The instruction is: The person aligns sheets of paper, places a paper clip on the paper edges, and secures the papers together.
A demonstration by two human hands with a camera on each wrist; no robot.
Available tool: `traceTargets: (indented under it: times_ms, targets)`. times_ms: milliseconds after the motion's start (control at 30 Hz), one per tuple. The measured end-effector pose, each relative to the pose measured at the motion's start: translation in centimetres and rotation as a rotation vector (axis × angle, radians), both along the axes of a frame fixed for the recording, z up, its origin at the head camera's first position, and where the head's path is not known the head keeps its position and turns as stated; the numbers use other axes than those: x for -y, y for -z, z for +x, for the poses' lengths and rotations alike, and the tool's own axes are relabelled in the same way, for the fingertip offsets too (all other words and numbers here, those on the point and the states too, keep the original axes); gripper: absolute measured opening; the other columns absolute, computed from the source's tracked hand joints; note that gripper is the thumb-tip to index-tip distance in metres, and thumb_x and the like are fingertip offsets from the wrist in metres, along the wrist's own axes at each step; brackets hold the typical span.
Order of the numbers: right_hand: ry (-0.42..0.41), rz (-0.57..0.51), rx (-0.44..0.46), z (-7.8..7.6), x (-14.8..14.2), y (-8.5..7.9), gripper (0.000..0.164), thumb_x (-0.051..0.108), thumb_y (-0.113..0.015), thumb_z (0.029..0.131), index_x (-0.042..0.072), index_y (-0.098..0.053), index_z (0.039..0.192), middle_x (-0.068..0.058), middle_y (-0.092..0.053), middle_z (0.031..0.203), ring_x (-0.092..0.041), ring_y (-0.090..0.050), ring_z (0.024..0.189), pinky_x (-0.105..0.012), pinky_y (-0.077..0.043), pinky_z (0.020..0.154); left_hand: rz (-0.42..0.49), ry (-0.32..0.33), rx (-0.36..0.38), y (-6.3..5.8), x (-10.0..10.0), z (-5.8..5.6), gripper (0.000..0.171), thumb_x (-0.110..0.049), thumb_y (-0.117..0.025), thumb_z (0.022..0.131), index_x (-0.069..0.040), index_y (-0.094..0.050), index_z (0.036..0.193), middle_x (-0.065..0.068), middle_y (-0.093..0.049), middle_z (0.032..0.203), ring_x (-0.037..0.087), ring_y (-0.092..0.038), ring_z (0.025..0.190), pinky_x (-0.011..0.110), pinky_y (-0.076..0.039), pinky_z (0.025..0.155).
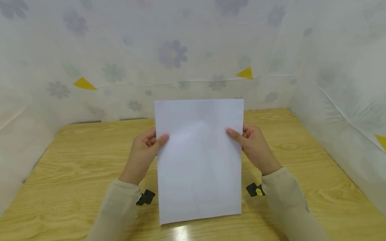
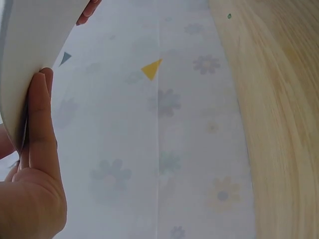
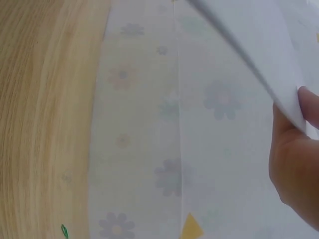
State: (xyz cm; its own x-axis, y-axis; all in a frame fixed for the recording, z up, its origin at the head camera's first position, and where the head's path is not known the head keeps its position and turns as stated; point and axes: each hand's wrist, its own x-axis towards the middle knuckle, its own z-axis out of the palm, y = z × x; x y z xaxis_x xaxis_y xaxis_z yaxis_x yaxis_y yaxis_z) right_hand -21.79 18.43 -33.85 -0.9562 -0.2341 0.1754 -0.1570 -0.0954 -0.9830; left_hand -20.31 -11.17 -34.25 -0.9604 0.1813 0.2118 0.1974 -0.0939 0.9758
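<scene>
A blank white sheet of paper (image 1: 199,166) is held upright above the table, its top edge sloping slightly down to the right. My left hand (image 1: 141,154) grips its left edge, thumb on the near face and fingers behind. On the opposite edge my right hand (image 1: 256,145) pinches it in the same way. In the left wrist view the left fingers (image 2: 42,119) lie along the back of the paper (image 2: 37,45). The right wrist view shows the paper's edge (image 3: 244,55) looking fairly thick; whether it is one sheet or several, I cannot tell.
The wood-grain table (image 1: 88,157) is bordered by pale flower-printed sheeting (image 1: 169,18) at the back and both sides. Yellow triangles (image 1: 245,73) are stuck on the sheeting. Small black pieces (image 1: 146,197) show beside both sleeves.
</scene>
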Motion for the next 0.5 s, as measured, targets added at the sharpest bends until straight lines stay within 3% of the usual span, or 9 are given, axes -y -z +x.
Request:
traceTargets:
  times_ms: [500]
  targets:
    - [0.056,0.032,-0.013,0.07,0.21,0.10,0.041,0.021,-0.060,0.084,-0.005,-0.052,0.114,-0.008,-0.065,0.097,-0.022,-0.062,0.087,-0.033,-0.051,0.071,-0.031,-0.009,-0.044,-0.02,-0.12,0.04,0.039,-0.025,-0.058,0.085,-0.004,-0.054,0.118,0.013,-0.065,0.097,0.025,-0.063,0.081,0.036,-0.051,0.067]
